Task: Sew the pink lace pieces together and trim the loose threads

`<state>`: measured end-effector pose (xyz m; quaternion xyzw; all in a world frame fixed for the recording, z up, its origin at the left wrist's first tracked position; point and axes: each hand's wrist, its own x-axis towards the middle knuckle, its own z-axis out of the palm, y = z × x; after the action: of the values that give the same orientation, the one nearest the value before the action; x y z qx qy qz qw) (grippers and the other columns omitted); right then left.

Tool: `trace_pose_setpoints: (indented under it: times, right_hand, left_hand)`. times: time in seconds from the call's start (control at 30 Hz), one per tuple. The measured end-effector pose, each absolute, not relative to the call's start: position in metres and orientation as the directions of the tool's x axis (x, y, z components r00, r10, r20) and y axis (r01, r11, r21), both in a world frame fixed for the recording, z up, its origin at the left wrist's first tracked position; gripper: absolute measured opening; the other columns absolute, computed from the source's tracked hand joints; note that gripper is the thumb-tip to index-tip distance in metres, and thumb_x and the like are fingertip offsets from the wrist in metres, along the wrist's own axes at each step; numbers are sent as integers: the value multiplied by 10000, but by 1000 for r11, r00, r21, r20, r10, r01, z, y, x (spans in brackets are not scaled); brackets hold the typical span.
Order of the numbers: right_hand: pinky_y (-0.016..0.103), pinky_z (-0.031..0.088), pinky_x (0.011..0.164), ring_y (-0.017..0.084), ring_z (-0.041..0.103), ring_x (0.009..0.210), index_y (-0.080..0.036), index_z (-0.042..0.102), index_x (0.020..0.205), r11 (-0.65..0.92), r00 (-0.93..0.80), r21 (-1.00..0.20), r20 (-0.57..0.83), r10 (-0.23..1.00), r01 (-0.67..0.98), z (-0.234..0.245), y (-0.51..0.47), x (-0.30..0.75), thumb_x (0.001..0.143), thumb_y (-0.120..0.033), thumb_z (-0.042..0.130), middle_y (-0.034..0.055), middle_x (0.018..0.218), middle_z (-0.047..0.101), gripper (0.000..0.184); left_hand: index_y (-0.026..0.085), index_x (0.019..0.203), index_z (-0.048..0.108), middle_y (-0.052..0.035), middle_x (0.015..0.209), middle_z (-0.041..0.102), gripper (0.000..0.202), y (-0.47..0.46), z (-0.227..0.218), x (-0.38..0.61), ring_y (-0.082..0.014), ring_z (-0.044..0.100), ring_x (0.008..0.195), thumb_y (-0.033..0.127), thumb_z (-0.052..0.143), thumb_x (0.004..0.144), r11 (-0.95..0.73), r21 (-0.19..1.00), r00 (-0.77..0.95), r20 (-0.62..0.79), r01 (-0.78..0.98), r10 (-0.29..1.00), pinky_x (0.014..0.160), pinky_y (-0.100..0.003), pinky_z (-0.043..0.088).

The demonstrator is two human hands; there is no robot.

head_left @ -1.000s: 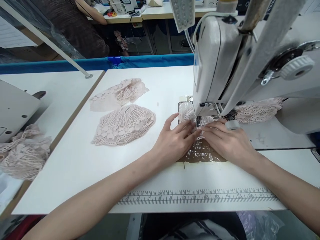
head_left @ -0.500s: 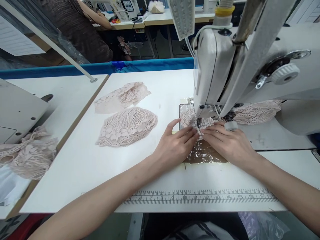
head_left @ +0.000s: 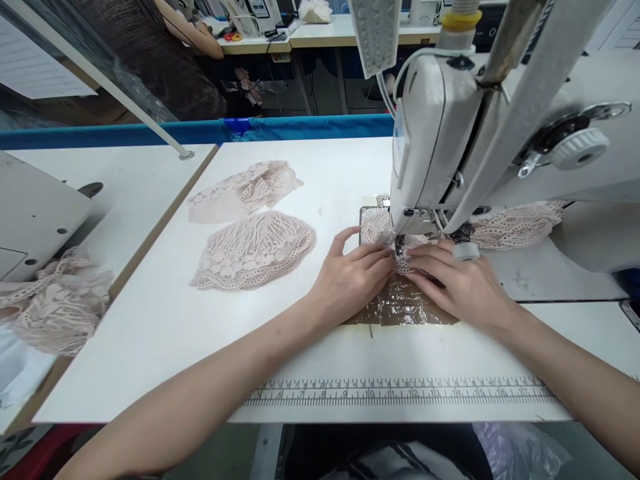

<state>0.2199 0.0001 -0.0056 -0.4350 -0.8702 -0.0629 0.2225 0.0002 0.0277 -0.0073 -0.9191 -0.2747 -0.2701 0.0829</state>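
A piece of pale pink lace (head_left: 376, 227) lies under the presser foot (head_left: 399, 245) of a white sewing machine (head_left: 425, 140). From the left, my left hand (head_left: 353, 277) has its fingertips together on the lace edge beside the foot, the outer finger spread away and the thumb hidden. My right hand (head_left: 463, 283) is closed on the same lace at the right of the foot, thumb below the fingers. Brown, shiny taped sheet (head_left: 400, 303) shows under and between both hands. Part of the lace near the needle is hidden by fingers and machine head.
Two lace pieces, one scalloped (head_left: 255, 250) and one partly folded (head_left: 250, 190), lie left on the white table (head_left: 175, 333). More lace (head_left: 520, 225) rests behind the needle area. A printed ruler (head_left: 400, 392) runs along the front edge. A co-worker (head_left: 150, 60) sits beyond the blue divider (head_left: 320, 125).
My right hand's fingers have lifted and spread slightly from the thumb, near the foot. The left hand has shifted little. The whole view has moved slightly.
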Motion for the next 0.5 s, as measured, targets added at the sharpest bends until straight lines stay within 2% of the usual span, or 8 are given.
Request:
trace_pose_setpoints:
  times: [0.13,0.23,0.5]
  right_hand:
    - [345,530,786,197,673,882,-138,705,1064,652,-568,-10,481,668,758,-5,-3,219,938,-242,535,76,1034,738,235]
    - [362,520,831,173,675,773,-121,709,1071,667,-602,63,500,622,742,-5,-5,219,931,-223,551,59,998,749,235]
    - [348,518,808,186,676,846,-110,713,1060,669,-629,137,518,580,730,-1,-7,218,922,-205,565,58,1010,749,224]
  left_hand:
    - [152,1091,671,-59,1069,739,214,18,-8,-1,-186,671,1051,182,524,939,-851,-84,745,532,518,401,1108,-472,361]
    - [144,1113,671,-73,1102,728,231,15,-9,-3,-200,664,1074,179,535,930,-850,-85,753,515,520,409,1117,-489,363]
    - [147,1092,675,-61,1091,733,227,15,-7,-3,-191,673,1060,192,502,952,-842,-107,759,503,529,413,1098,-503,399]
